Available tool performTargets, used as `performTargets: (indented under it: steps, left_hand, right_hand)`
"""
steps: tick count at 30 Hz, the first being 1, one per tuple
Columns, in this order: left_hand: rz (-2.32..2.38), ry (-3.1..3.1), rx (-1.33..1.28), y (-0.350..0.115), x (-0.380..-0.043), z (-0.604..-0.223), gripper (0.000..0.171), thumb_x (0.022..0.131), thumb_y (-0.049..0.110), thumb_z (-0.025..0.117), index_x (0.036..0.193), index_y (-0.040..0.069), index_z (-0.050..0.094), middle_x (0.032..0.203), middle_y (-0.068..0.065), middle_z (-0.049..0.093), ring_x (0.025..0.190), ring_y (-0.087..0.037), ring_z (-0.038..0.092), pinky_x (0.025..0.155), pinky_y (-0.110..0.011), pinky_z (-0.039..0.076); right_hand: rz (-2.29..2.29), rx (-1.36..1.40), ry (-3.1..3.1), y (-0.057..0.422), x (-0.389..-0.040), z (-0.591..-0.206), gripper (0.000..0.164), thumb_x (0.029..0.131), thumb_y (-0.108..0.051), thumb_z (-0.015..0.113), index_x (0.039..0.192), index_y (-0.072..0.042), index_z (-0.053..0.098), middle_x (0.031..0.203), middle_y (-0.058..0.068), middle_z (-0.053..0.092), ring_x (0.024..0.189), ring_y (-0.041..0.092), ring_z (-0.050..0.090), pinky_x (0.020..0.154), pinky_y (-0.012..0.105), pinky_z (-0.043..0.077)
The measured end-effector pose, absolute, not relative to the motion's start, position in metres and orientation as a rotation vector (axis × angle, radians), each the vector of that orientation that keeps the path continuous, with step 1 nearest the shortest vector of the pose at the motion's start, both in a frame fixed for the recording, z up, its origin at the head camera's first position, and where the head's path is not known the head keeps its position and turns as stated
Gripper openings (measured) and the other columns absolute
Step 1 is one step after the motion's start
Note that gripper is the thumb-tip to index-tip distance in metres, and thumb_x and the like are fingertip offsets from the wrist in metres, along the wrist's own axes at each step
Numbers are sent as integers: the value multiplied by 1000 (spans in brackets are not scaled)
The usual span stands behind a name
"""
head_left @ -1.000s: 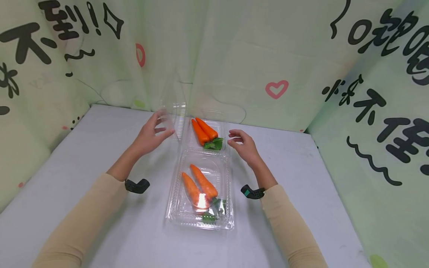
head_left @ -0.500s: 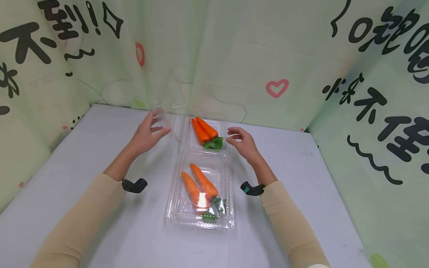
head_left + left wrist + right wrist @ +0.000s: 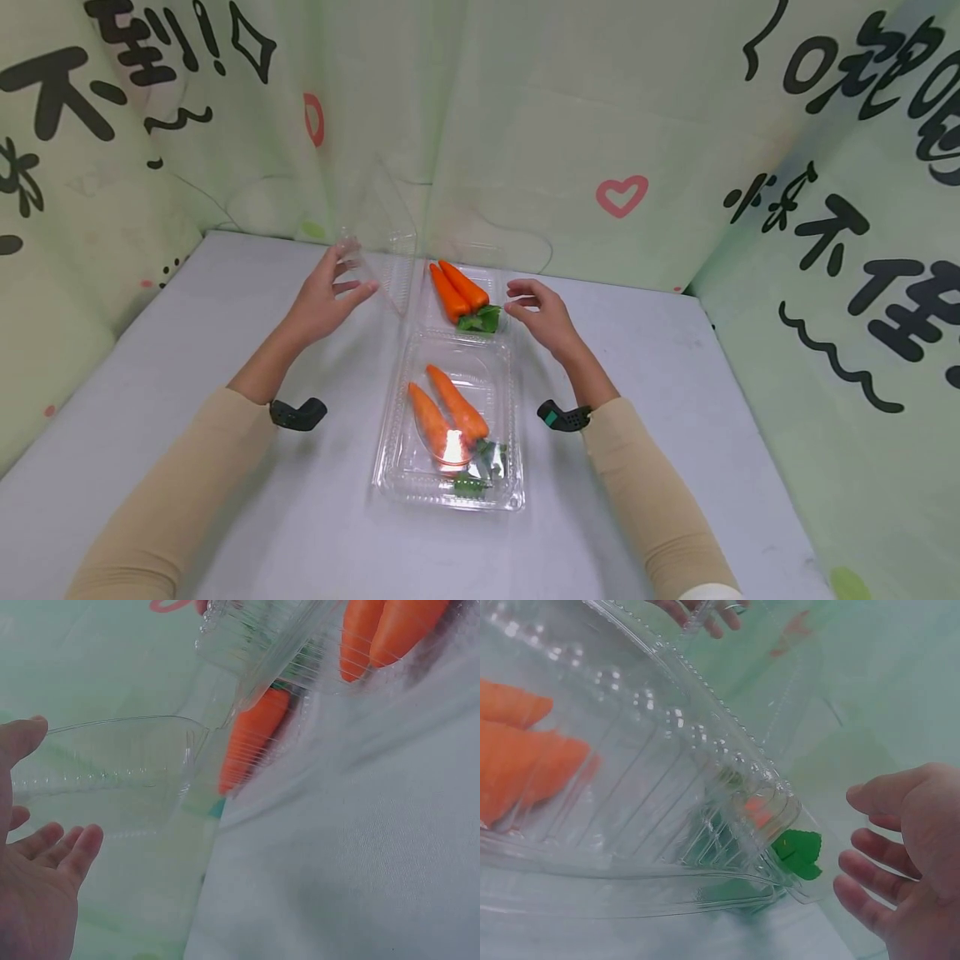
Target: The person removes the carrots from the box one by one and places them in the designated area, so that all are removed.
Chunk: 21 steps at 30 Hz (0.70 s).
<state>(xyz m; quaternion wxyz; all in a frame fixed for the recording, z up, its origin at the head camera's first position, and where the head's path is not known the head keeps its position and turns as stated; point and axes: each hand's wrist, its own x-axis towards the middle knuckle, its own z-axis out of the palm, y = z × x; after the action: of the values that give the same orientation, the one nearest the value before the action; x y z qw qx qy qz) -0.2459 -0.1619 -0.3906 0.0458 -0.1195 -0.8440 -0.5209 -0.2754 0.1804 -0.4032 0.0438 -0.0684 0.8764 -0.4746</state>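
A clear plastic clamshell box (image 3: 426,321) stands at the back, holding two carrots (image 3: 459,287) with green tops. Its raised clear lid (image 3: 397,271) leans left. Beside that lid is my left hand (image 3: 322,296), fingers spread at its outer side and thumb tip right at the edge. In the left wrist view, the lid (image 3: 120,780) shows beyond the parted thumb and fingers. At the box's right side, my right hand (image 3: 546,318) hovers with loosely bent fingers around nothing, close to the green carrot tops (image 3: 480,319).
In front, another clear clamshell box (image 3: 393,467) lies closed over two more carrots (image 3: 453,408). Both stand on a white table (image 3: 262,517). A pale green curtain (image 3: 525,125) with lettering hangs behind the table and along its sides.
My left hand has drifted slightly left, and the raised lid has tilted further left with it. My right hand has shifted slightly toward the box. The carrots stay in place.
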Motion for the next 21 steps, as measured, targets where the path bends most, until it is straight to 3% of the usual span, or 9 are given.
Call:
performTargets:
  steps: [10,21]
  left_hand:
    - [-1628,-2541,-376,-165,-246,-390,76,93,18,65,152,7,18,158,-15,25,142,-34,34,110,-51,39]
    - [-1609,-2523,-377,-169,-242,-387,74,94,21,63,152,6,20,156,-15,28,142,-33,35,111,-51,38]
  right_hand:
    - [-1445,-212,2667,177,-277,-399,41,95,-18,61,134,-11,52,133,14,57,122,30,52,104,45,48]
    - [-1424,-215,2678,173,-278,-394,42,95,-20,61,135,-11,52,132,11,57,122,29,53,104,43,48]
